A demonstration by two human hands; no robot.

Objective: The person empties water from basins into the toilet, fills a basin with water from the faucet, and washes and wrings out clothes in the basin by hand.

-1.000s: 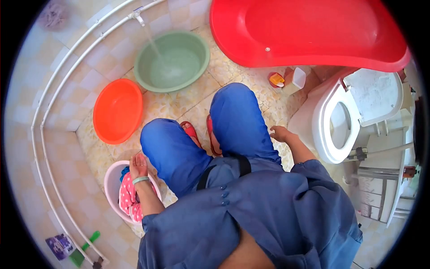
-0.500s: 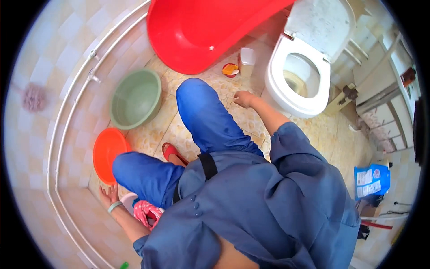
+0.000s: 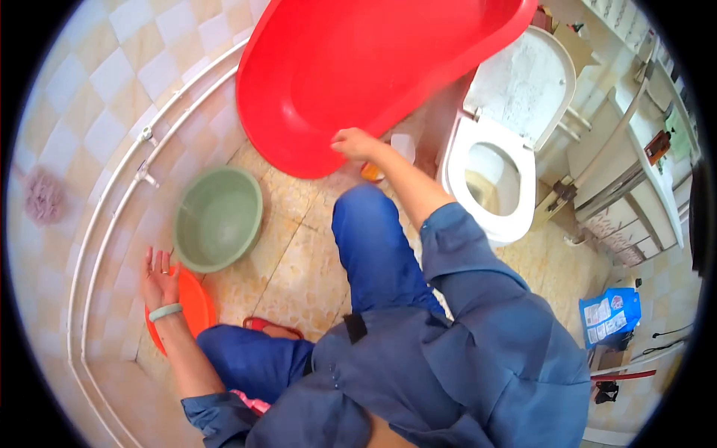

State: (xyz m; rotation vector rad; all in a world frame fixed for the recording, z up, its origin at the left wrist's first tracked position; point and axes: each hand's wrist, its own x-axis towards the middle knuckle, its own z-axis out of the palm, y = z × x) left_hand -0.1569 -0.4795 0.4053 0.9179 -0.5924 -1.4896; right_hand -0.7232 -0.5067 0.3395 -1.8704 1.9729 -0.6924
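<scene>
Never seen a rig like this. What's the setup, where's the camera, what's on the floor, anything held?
No machine here: a person's bare hands, filmed by one head-worn camera looking forward and down.

On the tiled floor stand a round green basin, a round orange-red basin and a white toilet with its lid up. A large glossy red tub is ahead.

The left hand, wearing a pale bangle, is open and empty, overlapping the orange-red basin in view. The right hand overlaps the tub's edge; contact is unclear. Nothing shows in it, but curled fingers hide the palm.
</scene>
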